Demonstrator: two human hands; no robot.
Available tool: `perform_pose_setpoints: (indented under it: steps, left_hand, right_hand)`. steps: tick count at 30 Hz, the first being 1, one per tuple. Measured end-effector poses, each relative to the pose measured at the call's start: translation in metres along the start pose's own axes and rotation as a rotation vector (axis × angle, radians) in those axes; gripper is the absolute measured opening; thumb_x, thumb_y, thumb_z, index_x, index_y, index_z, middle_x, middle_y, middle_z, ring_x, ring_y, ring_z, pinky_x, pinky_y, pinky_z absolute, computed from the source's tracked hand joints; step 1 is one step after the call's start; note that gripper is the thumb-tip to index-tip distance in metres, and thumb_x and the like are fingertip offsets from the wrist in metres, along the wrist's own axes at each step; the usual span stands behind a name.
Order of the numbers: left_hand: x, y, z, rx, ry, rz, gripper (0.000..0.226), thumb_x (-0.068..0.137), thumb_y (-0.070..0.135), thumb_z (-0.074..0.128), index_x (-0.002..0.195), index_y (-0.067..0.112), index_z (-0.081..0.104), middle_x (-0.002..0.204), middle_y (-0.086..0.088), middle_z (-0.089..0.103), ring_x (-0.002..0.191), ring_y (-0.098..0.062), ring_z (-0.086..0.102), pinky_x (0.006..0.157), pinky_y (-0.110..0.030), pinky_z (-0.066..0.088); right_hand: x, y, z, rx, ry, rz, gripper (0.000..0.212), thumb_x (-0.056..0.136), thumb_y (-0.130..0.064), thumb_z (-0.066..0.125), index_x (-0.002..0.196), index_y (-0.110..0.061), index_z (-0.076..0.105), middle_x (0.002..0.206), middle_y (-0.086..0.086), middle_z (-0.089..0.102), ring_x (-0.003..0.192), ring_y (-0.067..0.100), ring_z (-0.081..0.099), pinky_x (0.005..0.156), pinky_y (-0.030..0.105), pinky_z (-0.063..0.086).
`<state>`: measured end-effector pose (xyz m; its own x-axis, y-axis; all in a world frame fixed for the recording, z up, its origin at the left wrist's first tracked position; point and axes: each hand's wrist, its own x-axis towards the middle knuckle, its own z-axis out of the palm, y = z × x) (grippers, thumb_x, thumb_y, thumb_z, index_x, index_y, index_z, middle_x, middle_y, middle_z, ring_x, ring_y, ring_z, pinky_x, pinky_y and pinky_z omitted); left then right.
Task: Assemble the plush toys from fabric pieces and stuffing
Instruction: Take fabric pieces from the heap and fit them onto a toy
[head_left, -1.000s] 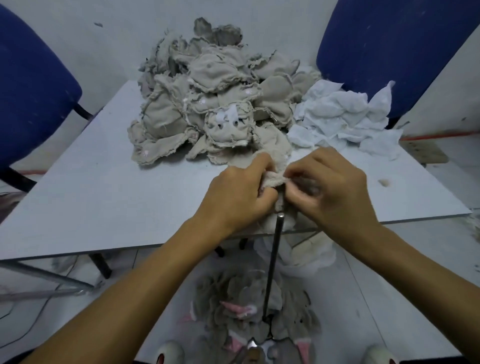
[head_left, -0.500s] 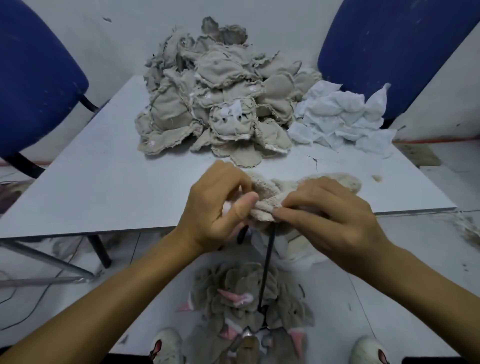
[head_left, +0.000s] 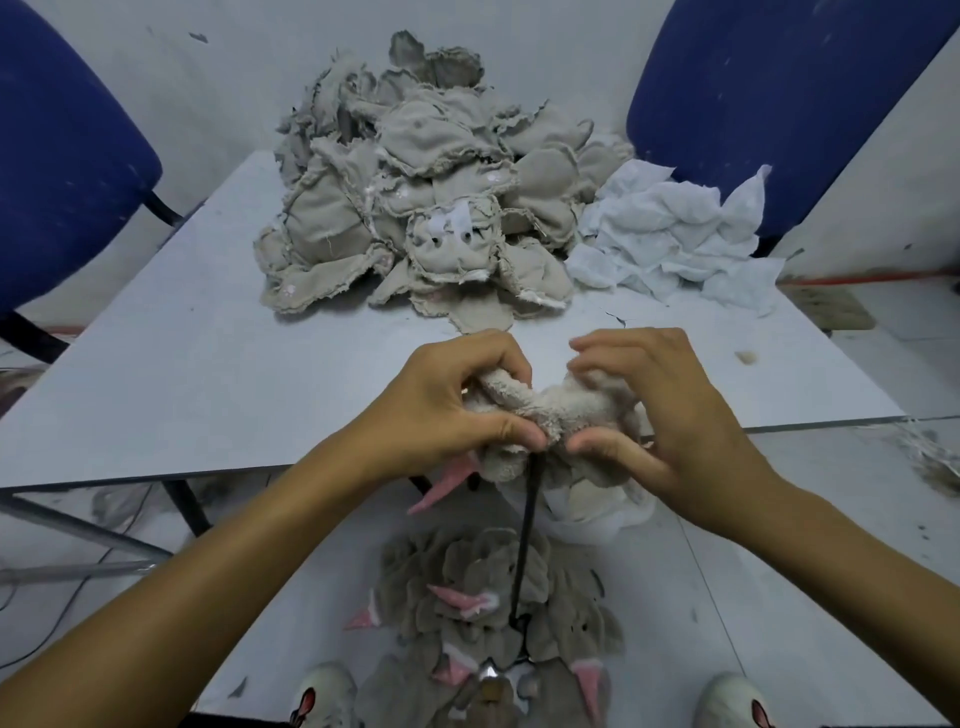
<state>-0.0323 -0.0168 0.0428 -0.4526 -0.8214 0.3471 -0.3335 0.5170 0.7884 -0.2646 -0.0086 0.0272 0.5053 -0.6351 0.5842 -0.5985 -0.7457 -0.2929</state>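
Both hands, left hand (head_left: 441, 405) and right hand (head_left: 670, 410), pinch a fuzzy cream plush piece (head_left: 545, 410) between curled fingers (head_left: 511, 430).

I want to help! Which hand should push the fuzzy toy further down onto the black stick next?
Probably the left hand: its thumb and fingers pinch the plush piece right above the black rod. The right hand holds the far end, its fingers looser.

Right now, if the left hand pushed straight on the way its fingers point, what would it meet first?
The left hand points right, across the plush piece it grips, so it would probably meet the right hand first; depth is unclear.
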Motion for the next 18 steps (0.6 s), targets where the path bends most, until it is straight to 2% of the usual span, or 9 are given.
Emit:
perform_pose_setpoints:
  steps: [2, 5, 8, 10, 13, 16, 18]
  left_hand:
    - [0.002, 0.003, 0.000, 0.033, 0.024, 0.105, 0.034, 0.063, 0.024, 0.089, 0.081, 0.022, 0.060, 0.085, -0.005, 0.062, 0.080, -0.026, 0.059, 0.072, -0.044, 0.048]
    - [0.002, 0.002, -0.001, 0.049, 0.079, 0.181, 0.034, 0.064, 0.024, 0.090, 0.081, 0.024, 0.060, 0.086, 0.001, 0.057, 0.081, -0.021, 0.056, 0.072, -0.036, 0.046]
    - [0.000, -0.005, 0.000, 0.101, 0.038, 0.085, 0.036, 0.064, 0.026, 0.090, 0.080, 0.021, 0.059, 0.082, 0.004, 0.057, 0.076, -0.011, 0.053, 0.066, -0.031, 0.043]
    - [-0.002, -0.009, 0.001, 0.115, -0.071, -0.015, 0.036, 0.065, 0.023, 0.092, 0.080, 0.018, 0.059, 0.080, 0.007, 0.058, 0.074, -0.008, 0.053, 0.066, -0.032, 0.043]
    - [-0.004, -0.011, 0.001, 0.095, -0.202, -0.080, 0.036, 0.066, 0.024, 0.092, 0.078, 0.024, 0.057, 0.076, 0.011, 0.058, 0.072, -0.003, 0.052, 0.064, -0.023, 0.040]
    - [-0.004, -0.004, -0.005, -0.103, -0.165, -0.141, 0.035, 0.068, 0.038, 0.084, 0.079, 0.018, 0.058, 0.076, 0.006, 0.056, 0.071, -0.009, 0.051, 0.063, -0.026, 0.039]
    - [-0.002, 0.001, -0.007, -0.165, -0.090, -0.064, 0.029, 0.068, 0.035, 0.083, 0.074, 0.021, 0.059, 0.078, 0.004, 0.055, 0.073, -0.013, 0.051, 0.067, -0.029, 0.039]
  right_hand:
    - [0.000, 0.005, -0.001, 0.017, -0.096, 0.076, 0.057, 0.084, -0.053, 0.068, 0.122, -0.011, 0.063, 0.119, 0.003, 0.062, 0.109, 0.025, 0.054, 0.093, 0.041, 0.044]
    - [0.000, 0.008, -0.001, 0.022, -0.044, 0.048, 0.036, 0.086, -0.039, 0.068, 0.104, -0.008, 0.068, 0.094, -0.005, 0.057, 0.085, 0.021, 0.051, 0.072, 0.032, 0.038]
    - [0.001, 0.007, 0.000, 0.016, -0.014, 0.038, 0.031, 0.082, -0.033, 0.074, 0.098, -0.006, 0.068, 0.089, -0.002, 0.056, 0.081, 0.020, 0.050, 0.070, 0.027, 0.035]
    - [0.001, 0.006, 0.002, 0.054, -0.055, 0.039, 0.032, 0.081, -0.032, 0.075, 0.098, -0.005, 0.069, 0.088, 0.001, 0.058, 0.080, 0.022, 0.054, 0.069, 0.026, 0.038]
    - [0.001, 0.007, 0.000, 0.066, -0.059, -0.015, 0.033, 0.080, -0.031, 0.077, 0.095, -0.003, 0.070, 0.084, 0.004, 0.059, 0.076, 0.024, 0.057, 0.065, 0.030, 0.042]
    - [0.002, 0.007, -0.002, 0.040, 0.076, -0.079, 0.026, 0.080, -0.024, 0.081, 0.092, -0.002, 0.073, 0.080, 0.008, 0.061, 0.071, 0.025, 0.056, 0.060, 0.034, 0.044]
    - [0.003, 0.006, -0.002, 0.033, 0.166, -0.101, 0.020, 0.081, -0.017, 0.081, 0.092, -0.002, 0.073, 0.081, 0.010, 0.062, 0.071, 0.025, 0.056, 0.059, 0.034, 0.043]
